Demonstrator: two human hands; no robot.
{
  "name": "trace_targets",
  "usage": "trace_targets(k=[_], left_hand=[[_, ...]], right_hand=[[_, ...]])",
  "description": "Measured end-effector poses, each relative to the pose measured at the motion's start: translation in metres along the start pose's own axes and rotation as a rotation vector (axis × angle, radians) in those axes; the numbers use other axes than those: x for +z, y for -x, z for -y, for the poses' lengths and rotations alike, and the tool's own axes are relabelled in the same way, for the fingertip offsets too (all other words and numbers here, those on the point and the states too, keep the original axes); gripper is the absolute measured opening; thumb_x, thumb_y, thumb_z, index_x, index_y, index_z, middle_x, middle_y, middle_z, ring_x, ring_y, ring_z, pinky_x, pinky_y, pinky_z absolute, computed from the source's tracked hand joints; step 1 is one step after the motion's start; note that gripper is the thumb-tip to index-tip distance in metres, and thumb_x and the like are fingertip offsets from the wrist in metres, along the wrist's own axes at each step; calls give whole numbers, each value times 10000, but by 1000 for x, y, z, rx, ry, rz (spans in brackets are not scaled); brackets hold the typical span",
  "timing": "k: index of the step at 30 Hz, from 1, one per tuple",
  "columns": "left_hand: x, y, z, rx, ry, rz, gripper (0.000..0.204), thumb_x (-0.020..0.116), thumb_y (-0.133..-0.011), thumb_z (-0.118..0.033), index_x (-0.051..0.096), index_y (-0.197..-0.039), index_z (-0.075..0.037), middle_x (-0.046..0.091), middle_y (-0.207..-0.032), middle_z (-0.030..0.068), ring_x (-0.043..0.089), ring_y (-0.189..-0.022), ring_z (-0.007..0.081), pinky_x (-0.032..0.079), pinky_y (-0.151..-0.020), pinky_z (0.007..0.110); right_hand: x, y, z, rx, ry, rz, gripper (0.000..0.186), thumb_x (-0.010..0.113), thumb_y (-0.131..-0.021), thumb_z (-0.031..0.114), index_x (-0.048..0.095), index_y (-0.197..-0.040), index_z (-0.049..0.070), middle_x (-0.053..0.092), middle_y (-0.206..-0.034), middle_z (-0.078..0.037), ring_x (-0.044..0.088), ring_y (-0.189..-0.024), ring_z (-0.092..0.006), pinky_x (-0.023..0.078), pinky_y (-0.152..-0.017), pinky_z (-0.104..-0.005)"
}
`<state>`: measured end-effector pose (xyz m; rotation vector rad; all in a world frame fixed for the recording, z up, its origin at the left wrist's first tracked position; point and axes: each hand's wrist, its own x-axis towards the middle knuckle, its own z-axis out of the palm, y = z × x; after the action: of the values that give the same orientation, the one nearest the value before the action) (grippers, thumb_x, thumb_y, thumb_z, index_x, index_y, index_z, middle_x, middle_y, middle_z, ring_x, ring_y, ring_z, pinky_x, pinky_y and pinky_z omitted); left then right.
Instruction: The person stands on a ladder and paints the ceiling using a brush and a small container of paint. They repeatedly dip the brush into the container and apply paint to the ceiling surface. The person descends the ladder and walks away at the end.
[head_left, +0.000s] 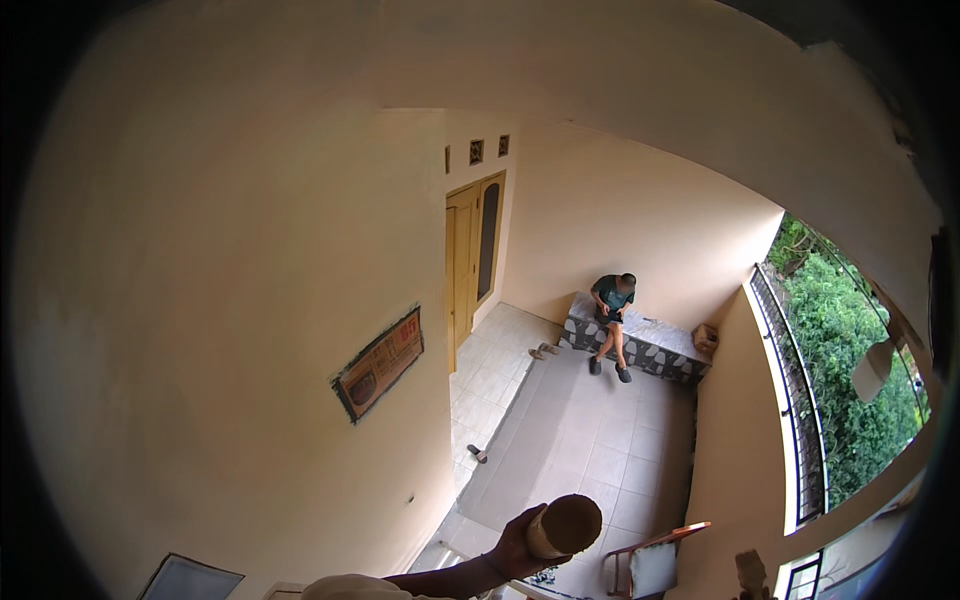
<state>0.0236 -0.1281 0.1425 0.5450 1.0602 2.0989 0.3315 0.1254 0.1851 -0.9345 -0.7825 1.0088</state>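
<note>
Head view: the left hand (515, 550), arm reaching in from the lower edge, has its fingers curled round the side of a cup (545, 538) and closed firmly on it, with no visible gap. The cup is held up in the air, tilted so that its round brown opening faces the viewer; nothing is seen supporting it but the hand. The right hand cannot be made out with any certainty, so its grip cannot be told.

As for progress, the cup appears to be secured, and that part looks done. Setting it down or letting it go is not yet done. Whether it is full, part used or empty cannot be told, since the inside shows only as a dark brown round.

On the wall (230, 300) to the left, a sign (377, 365) has a ragged dark border against the cream surface; whether that edge is finished cannot be judged.

Well apart from the cup, a person (615, 295) sits toward the left end of the bench (678, 340), with a box (705, 338) at its right end. A pair of shoes (543, 351) lies on the floor (620, 430) near the bench's left front corner.
</note>
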Motion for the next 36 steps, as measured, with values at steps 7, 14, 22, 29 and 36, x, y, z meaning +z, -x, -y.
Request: trace_targets(k=[7, 14, 22, 29, 36], left_hand=[[-57, -3, -1, -285, 852, -156, 522, 465, -1014, -486, 509, -1389, -125, 588, -1347, 123, 600, -1216, 317, 551, -936, 544], [-81, -4, -19, -120, 916, -180, 542, 435, -1024, -476, 553, -1350, -60, 616, -1313, 154, 600, -1223, 340, 509, -1000, 564], [-85, -9, -25, -52, 882, -182, 525, 417, -1037, -459, 558, -1350, -62, 630, -1301, 139, 620, -1201, 306, 520, -997, 516], [-82, -18, -15, -25, 948, -168, 472, 432, -1046, -386, 571, -1322, -29, 658, -1265, 139, 628, -1200, 269, 502, -1037, 464], [-82, -19, -15, -70, 973, -189, 446, 454, -1045, -349, 568, -1314, -13, 651, -1279, 147, 625, -1206, 272, 492, -1060, 454]], right_hand=[[137, 58, -32, 586, -468, 275, 169, 551, -1049, 211, 623, -1091, 64, 663, -823, -72, 652, -740, -162, 601, -645, -299], [215, 103, -11, 366, -391, 889, 136, 638, -938, 58, 642, -1064, 9, 663, -1051, -100, 658, -985, -178, 555, -885, -333], [256, 172, 45, -200, -154, 1202, 238, 703, -820, -48, 638, -1038, -119, 648, -1063, -180, 691, -927, -235, 582, -859, -339], [279, 217, 44, -425, 125, 1417, 300, 816, -750, -71, 661, -1002, -123, 691, -970, -190, 704, -835, -223, 585, -734, -309], [280, 230, 22, -513, 250, 1563, 242, 826, -780, -42, 707, -990, -60, 728, -925, -136, 702, -811, -157, 569, -733, -267]])
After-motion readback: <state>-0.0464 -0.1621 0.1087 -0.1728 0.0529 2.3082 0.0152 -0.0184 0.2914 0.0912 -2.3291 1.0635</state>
